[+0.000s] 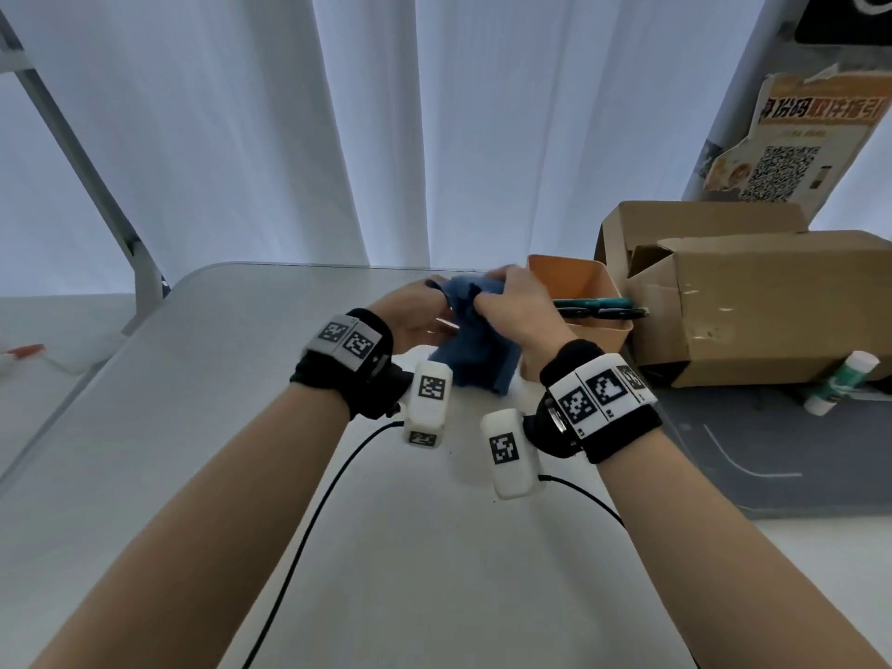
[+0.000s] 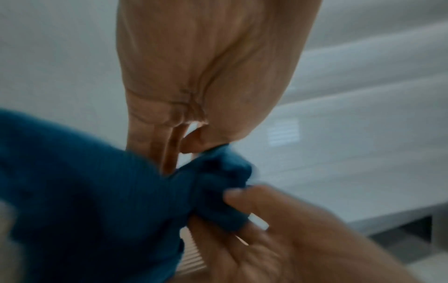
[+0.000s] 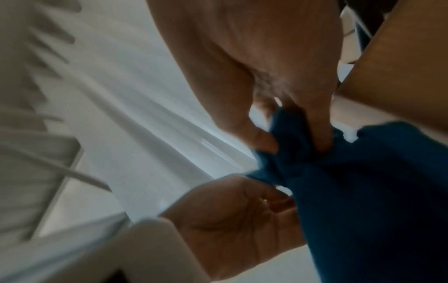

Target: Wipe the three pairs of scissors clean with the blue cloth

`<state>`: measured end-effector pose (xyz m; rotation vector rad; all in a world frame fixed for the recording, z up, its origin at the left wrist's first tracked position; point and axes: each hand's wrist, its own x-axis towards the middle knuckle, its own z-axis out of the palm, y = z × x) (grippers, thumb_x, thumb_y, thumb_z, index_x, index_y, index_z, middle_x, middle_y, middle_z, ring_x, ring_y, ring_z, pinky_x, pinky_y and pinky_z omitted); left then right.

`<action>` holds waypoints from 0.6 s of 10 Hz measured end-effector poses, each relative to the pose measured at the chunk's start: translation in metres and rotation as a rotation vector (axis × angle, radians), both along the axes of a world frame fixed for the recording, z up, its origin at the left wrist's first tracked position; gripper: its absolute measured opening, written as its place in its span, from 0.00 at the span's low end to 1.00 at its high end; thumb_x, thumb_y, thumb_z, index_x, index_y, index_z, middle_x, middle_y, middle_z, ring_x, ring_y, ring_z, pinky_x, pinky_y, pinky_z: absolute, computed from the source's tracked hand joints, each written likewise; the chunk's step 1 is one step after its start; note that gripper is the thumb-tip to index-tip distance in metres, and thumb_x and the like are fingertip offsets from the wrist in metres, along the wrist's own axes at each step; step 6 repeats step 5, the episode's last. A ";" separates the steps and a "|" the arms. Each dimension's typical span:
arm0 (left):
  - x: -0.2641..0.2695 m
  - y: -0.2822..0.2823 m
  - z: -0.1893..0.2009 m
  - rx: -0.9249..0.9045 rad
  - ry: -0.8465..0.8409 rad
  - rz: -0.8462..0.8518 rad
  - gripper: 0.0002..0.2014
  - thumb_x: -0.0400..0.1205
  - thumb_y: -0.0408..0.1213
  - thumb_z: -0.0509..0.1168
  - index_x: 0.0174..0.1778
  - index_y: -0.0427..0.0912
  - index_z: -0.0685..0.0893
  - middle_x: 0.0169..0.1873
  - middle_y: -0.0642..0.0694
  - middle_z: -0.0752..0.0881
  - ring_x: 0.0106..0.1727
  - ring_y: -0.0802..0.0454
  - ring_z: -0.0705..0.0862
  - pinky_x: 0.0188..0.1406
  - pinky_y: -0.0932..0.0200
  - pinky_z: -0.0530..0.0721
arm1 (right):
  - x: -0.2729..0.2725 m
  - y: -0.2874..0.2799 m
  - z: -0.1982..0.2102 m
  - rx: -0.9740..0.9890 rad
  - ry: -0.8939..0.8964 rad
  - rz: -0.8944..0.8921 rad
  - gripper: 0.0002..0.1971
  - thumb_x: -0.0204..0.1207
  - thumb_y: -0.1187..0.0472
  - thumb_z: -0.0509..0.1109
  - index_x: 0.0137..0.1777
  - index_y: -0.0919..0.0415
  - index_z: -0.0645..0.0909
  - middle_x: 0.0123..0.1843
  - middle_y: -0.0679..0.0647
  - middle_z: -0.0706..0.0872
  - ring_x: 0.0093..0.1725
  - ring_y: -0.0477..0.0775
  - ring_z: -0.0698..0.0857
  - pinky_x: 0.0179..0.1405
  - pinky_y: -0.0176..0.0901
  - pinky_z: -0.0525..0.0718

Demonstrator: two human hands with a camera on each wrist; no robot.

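A torn poster (image 1: 791, 137) shows a QR code — its Chinese headline unreadable.

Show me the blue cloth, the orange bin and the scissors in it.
blue cloth (image 1: 475, 362): head view, its hanging lower part.
orange bin (image 1: 574, 277): head view, inner back wall.
scissors (image 1: 596, 307): head view, dark handles over the bin's rim.

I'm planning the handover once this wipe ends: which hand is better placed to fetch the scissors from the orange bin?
Probably the right hand: it is beside the orange bin, nearest the scissors.
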<state>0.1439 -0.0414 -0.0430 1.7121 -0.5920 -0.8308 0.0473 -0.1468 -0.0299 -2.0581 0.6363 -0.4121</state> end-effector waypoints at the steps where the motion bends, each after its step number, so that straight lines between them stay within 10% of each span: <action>1: 0.000 -0.007 -0.005 0.166 -0.133 0.022 0.20 0.82 0.20 0.54 0.68 0.40 0.77 0.48 0.33 0.86 0.43 0.43 0.85 0.44 0.52 0.87 | -0.002 0.003 -0.013 -0.160 0.339 0.202 0.13 0.82 0.56 0.66 0.57 0.67 0.82 0.50 0.60 0.85 0.52 0.59 0.84 0.45 0.47 0.84; 2: -0.004 -0.012 -0.009 0.334 -0.237 -0.082 0.16 0.83 0.23 0.57 0.62 0.36 0.84 0.51 0.35 0.85 0.48 0.44 0.83 0.51 0.52 0.86 | 0.000 0.005 -0.026 -0.271 0.485 0.297 0.15 0.84 0.55 0.63 0.60 0.66 0.82 0.50 0.59 0.82 0.51 0.59 0.80 0.43 0.43 0.76; 4: 0.004 0.002 -0.008 0.316 -0.177 -0.049 0.21 0.85 0.28 0.60 0.75 0.40 0.77 0.59 0.38 0.83 0.54 0.45 0.82 0.49 0.56 0.86 | 0.005 0.011 -0.025 -0.226 0.434 0.220 0.27 0.85 0.53 0.63 0.82 0.60 0.69 0.80 0.68 0.71 0.83 0.67 0.65 0.81 0.59 0.67; 6: 0.015 0.026 0.002 0.207 -0.239 0.126 0.22 0.85 0.34 0.64 0.76 0.44 0.76 0.65 0.40 0.82 0.61 0.44 0.82 0.54 0.56 0.84 | -0.004 0.018 -0.013 -0.094 0.189 0.236 0.27 0.84 0.54 0.66 0.83 0.53 0.69 0.79 0.60 0.72 0.80 0.60 0.70 0.78 0.52 0.70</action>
